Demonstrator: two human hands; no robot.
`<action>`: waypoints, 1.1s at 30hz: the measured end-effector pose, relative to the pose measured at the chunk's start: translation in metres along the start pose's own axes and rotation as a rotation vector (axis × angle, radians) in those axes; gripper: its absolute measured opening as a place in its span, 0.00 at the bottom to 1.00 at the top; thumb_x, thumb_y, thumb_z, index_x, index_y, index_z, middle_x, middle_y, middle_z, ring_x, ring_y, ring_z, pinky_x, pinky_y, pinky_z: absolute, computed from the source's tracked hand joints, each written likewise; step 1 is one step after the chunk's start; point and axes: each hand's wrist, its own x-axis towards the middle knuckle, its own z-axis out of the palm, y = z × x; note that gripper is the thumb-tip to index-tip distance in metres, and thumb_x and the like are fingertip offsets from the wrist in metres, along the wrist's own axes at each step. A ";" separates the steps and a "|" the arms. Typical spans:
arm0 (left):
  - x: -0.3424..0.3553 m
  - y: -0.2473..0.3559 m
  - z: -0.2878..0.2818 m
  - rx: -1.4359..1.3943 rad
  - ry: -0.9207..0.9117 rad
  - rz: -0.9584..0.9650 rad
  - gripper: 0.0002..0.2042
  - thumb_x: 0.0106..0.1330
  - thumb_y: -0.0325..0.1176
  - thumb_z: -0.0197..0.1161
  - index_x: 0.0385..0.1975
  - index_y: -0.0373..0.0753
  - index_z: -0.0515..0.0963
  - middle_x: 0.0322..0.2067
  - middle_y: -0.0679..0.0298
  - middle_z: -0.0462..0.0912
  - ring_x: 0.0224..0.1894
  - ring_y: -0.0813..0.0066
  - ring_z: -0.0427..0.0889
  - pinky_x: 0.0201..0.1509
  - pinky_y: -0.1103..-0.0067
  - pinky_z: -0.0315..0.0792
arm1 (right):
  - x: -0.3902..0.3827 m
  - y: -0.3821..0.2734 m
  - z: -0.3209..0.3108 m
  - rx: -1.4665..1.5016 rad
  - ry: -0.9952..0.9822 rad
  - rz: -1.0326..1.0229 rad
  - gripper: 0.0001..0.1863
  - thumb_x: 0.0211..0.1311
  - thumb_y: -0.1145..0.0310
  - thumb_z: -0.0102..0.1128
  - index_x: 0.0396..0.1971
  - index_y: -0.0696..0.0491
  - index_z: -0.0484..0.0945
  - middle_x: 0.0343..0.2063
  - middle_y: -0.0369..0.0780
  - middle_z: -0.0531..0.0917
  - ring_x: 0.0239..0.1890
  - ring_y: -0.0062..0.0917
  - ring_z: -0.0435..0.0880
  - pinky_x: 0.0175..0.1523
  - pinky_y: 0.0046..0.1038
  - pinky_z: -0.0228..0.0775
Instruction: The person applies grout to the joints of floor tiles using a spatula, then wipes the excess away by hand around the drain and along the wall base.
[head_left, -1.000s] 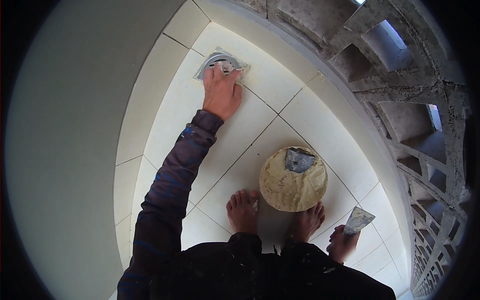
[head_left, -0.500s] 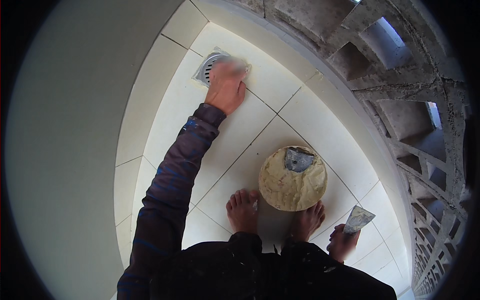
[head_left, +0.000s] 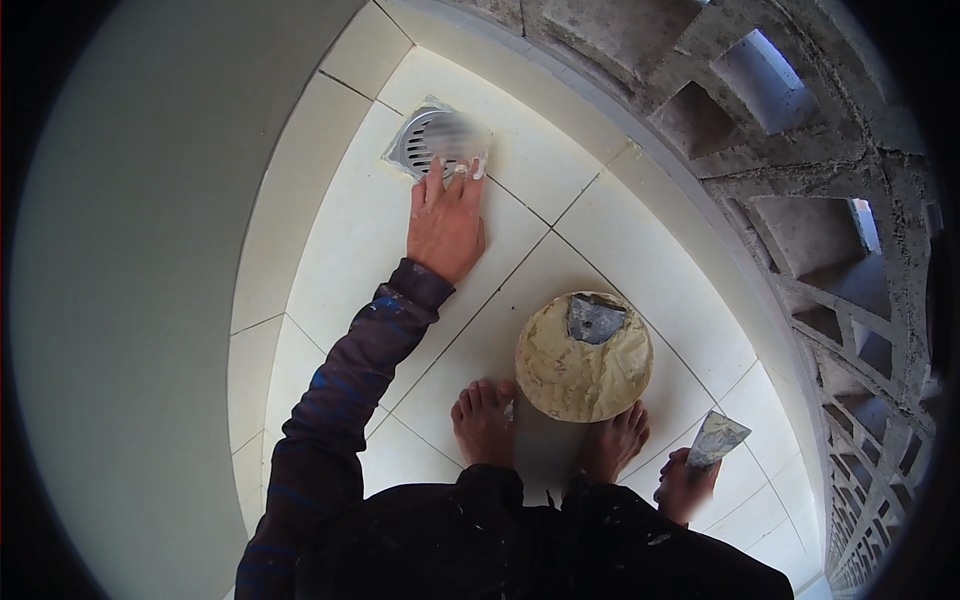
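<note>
We find the left hand (head_left: 446,218) extended palm down over the tiled floor (head_left: 640,250), released, its fingers stretched out and slightly spread. Its fingertips (head_left: 478,168), smeared with whitish paste, lie over the near edge of a round slotted floor drain (head_left: 418,148) set in a square metal frame; we cannot tell whether they press on the metal. The drain sits near the far corner of the floor, and its right portion is blurred in our view. Pale residue borders the frame. The right hand (head_left: 684,488) is at the lower right, clasped about the handle of a putty knife (head_left: 719,438), whose blade points up and away from the person and bears dried smears. Between the two hands stands a round tub (head_left: 548,408), filled with cream-coloured paste (head_left: 580,368) of uneven surface; a grey trapezoidal blade (head_left: 596,320) lies on the paste toward the far side. We note the tub just ahead of the bare right foot (head_left: 615,445), with the bare left foot (head_left: 486,425) to its left. A dark sleeve (head_left: 345,365) covers the left arm. An openwork concrete block wall (head_left: 780,188) bounds the right side.
</note>
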 end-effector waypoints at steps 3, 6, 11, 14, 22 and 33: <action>-0.001 -0.006 -0.003 -0.104 0.019 -0.052 0.35 0.57 0.24 0.58 0.69 0.29 0.63 0.63 0.47 0.73 0.70 0.41 0.61 0.68 0.54 0.60 | 0.001 0.000 0.000 0.031 0.001 0.011 0.12 0.68 0.78 0.59 0.47 0.57 0.68 0.31 0.40 0.80 0.22 0.19 0.77 0.24 0.21 0.70; -0.001 -0.010 0.003 -0.130 0.017 -0.108 0.33 0.57 0.25 0.59 0.68 0.31 0.65 0.63 0.46 0.71 0.69 0.40 0.61 0.67 0.54 0.60 | 0.000 0.000 0.001 0.030 0.000 0.007 0.12 0.68 0.78 0.59 0.47 0.58 0.68 0.31 0.40 0.80 0.22 0.19 0.77 0.24 0.21 0.69; 0.007 0.004 0.002 -0.034 0.064 -0.156 0.31 0.57 0.26 0.60 0.65 0.37 0.70 0.63 0.45 0.70 0.68 0.39 0.61 0.66 0.54 0.60 | 0.001 0.002 -0.002 0.010 0.003 0.000 0.12 0.68 0.78 0.59 0.47 0.58 0.67 0.31 0.41 0.80 0.22 0.19 0.77 0.24 0.21 0.69; 0.014 0.001 0.008 0.016 0.064 -0.164 0.28 0.57 0.27 0.61 0.63 0.41 0.74 0.64 0.45 0.68 0.68 0.39 0.61 0.66 0.55 0.61 | 0.003 0.004 -0.003 0.041 -0.003 0.006 0.13 0.68 0.77 0.59 0.48 0.58 0.67 0.31 0.41 0.80 0.22 0.19 0.77 0.25 0.20 0.69; 0.009 -0.007 0.003 0.094 0.072 -0.144 0.24 0.57 0.28 0.62 0.57 0.39 0.79 0.63 0.46 0.70 0.68 0.43 0.62 0.66 0.56 0.61 | 0.006 0.002 0.003 0.018 0.006 0.005 0.12 0.69 0.77 0.59 0.48 0.57 0.67 0.31 0.41 0.80 0.22 0.19 0.77 0.25 0.21 0.69; 0.023 -0.017 0.010 0.022 0.093 -0.117 0.24 0.57 0.27 0.62 0.57 0.41 0.79 0.62 0.46 0.71 0.68 0.43 0.63 0.65 0.56 0.61 | 0.008 0.005 0.006 0.023 -0.009 0.003 0.13 0.67 0.78 0.59 0.48 0.58 0.68 0.31 0.40 0.80 0.22 0.19 0.77 0.25 0.21 0.69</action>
